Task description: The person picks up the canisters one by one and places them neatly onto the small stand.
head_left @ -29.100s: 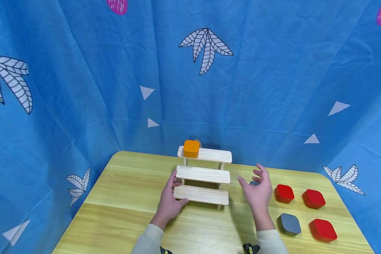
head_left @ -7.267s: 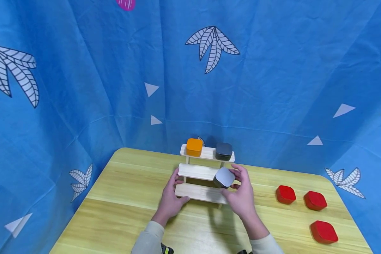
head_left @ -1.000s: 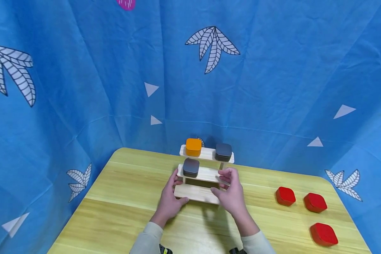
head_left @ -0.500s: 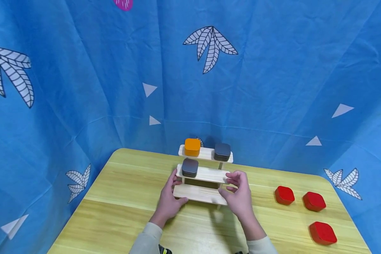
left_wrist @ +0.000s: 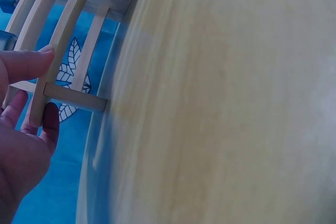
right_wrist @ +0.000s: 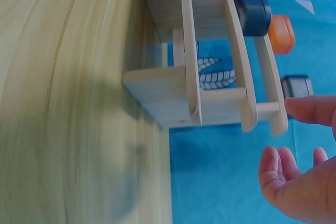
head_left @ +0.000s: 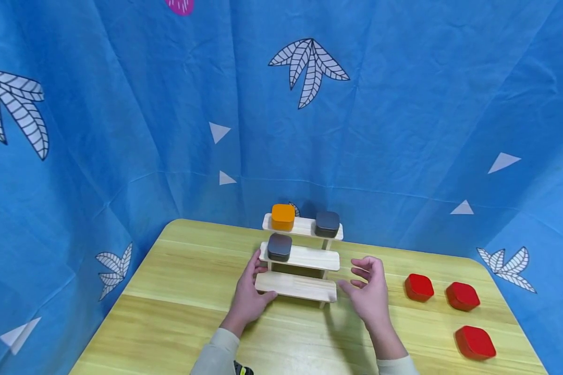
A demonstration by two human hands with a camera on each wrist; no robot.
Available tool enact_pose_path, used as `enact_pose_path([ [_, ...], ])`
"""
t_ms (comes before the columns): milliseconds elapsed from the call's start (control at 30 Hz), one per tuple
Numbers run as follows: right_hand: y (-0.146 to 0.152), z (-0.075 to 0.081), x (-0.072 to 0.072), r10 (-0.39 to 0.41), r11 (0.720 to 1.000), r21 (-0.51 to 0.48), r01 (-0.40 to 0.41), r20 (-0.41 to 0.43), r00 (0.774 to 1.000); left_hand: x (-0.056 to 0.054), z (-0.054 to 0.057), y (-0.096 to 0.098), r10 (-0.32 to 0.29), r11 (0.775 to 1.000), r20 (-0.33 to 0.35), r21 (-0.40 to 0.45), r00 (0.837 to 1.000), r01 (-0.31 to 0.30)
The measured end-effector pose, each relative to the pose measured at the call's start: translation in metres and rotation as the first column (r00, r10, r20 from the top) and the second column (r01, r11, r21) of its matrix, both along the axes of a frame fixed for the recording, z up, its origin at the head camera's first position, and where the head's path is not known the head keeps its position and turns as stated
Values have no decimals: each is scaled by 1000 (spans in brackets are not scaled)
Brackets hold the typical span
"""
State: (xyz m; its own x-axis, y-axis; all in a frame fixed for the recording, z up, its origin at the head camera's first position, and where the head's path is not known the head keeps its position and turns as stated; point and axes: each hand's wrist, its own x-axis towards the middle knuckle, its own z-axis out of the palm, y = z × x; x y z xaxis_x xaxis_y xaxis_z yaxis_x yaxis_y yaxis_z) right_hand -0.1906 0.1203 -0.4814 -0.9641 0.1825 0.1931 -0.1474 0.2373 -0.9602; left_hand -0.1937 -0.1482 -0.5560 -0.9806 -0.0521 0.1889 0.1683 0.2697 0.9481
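Grasping the wooden rack (head_left: 294, 280) by its left end with the left grip (head_left: 249, 297): thumb at the front of the lowest board (head_left: 305, 289), fingers round the end and reaching up toward the middle board (head_left: 315, 258). Holding nothing with the right grip (head_left: 369, 291): released, fingers loosely bent, near the rack's right end yet apart from it.

Standing upright near the back of the worktop (head_left: 178, 312), in three stepped tiers. Probably light and stiff, of thin bare wood that should not slip much; best taken by the board ends, kept level, since a tilt or knock might slide the load.

On the middle board, toward the left end, a dark box (head_left: 279, 247). On the top board (head_left: 304, 227), an orange box (head_left: 283, 217) at left and a second dark box (head_left: 327, 224) at right, with a gap between. Likely rigid, smooth, a little slippery; best pinched across opposite side walls, clear of the rounded corners. Impossible to tell whether hollow or solid, so weight uncertain.

Farther out to the right, well apart from the rack, a first red box (head_left: 419, 287), another red box (head_left: 463, 296) and a nearest red box (head_left: 476, 342). Behind everything, a leaf-printed blue curtain (head_left: 403, 120).
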Motion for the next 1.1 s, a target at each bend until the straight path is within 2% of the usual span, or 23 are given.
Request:
enact_pose_path([
  [267,20,-3,4,-63,998,-3,63,22,998,-1,0,0,3,1000,-4,-3,1000,-3],
  [533,43,-12,8,-149,988,35,147,39,988,0,0,0,2,1000,-23,-2,1000,-2],
  [767,62,-16,14,-222,974,59,218,74,972,0,-2,-1,-10,1000,-39,-8,999,10],
  [1100,82,-23,17,-319,946,99,309,107,942,0,1,-1,-7,1000,-11,0,1000,7],
])
